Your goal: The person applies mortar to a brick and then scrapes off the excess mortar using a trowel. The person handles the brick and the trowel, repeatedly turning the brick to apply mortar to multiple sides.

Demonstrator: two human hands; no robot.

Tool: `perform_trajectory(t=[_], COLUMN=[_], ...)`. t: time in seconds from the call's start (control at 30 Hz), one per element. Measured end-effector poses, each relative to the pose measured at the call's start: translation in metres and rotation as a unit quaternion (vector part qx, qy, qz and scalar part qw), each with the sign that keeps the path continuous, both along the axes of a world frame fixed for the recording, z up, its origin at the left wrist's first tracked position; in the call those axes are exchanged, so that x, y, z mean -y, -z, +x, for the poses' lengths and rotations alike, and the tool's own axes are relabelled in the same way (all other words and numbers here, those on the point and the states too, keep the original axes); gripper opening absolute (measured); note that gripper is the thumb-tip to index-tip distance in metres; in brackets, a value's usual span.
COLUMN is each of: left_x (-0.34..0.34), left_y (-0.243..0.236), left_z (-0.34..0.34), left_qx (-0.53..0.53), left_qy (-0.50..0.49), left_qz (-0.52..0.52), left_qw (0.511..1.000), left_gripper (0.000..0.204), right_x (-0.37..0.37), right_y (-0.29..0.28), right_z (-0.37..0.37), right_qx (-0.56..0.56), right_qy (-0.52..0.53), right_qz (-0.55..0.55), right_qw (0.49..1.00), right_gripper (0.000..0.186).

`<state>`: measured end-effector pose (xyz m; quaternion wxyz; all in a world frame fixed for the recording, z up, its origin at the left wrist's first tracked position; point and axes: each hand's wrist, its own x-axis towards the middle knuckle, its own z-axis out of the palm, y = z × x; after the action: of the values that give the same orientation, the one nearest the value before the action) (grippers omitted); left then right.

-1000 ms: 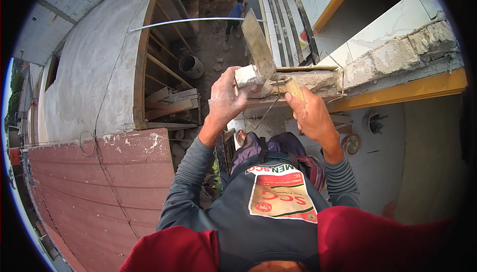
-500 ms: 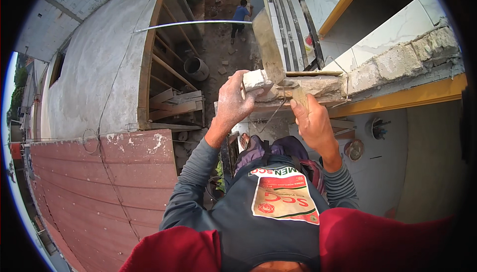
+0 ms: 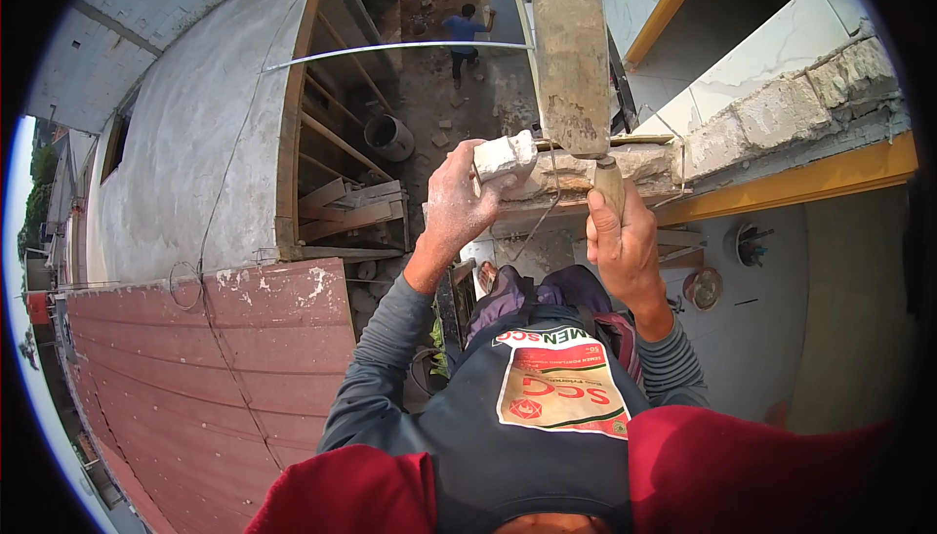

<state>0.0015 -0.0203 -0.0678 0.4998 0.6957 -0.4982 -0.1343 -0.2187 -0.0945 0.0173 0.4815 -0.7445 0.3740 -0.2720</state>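
Observation:
My left hand (image 3: 459, 197) grips a small white block piece (image 3: 503, 153) with dusty fingers, at the left end of a rough mortar-crusted ledge (image 3: 639, 168). My right hand (image 3: 625, 241) is closed round the wooden handle of a trowel (image 3: 571, 65). The trowel's broad, mortar-stained rectangular blade stands up just right of the block piece, above the ledge, its flat face toward me; whether it touches the ledge I cannot tell. A bent metal rod (image 3: 552, 197) hangs across the ledge between my hands.
A person in blue (image 3: 464, 36) is in the alley below, beyond a long thin bar (image 3: 390, 44). A bucket (image 3: 388, 136) sits beside wooden planks. A red sheet roof (image 3: 205, 349) lies left; a broken block wall top (image 3: 781, 109) continues right above a yellow beam (image 3: 781, 183).
The trowel blade has swung rightward, away from the block piece, and turned its face more toward me. My right hand has moved slightly right; my left hand has shifted slightly right with the block.

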Motion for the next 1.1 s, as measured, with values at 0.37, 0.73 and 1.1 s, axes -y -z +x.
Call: perform_trajectory(t=[0.37,0.73,1.1], left_x=[-0.002,-0.001,0.001], left_y=[-0.005,-0.008,-0.003], left_z=[-0.003,-0.001,0.001], left_qx=[-0.023,-0.013,0.011], left_qy=[-0.010,-0.001,-0.003], left_qz=[-0.006,0.006,0.001], left_qw=[1.000,1.000,1.000], left_gripper=[0.041,0.040,0.042], right_x=[0.003,0.011,0.018], right_y=[0.005,-0.009,-0.030], right_z=[0.007,0.008,0.014], right_qx=[-0.066,-0.133,-0.063], right_qy=[-0.035,-0.078,-0.069], right_qz=[-0.002,-0.108,-0.119], right_qw=[0.997,0.982,0.988], right_gripper=[0.039,0.040,0.039])
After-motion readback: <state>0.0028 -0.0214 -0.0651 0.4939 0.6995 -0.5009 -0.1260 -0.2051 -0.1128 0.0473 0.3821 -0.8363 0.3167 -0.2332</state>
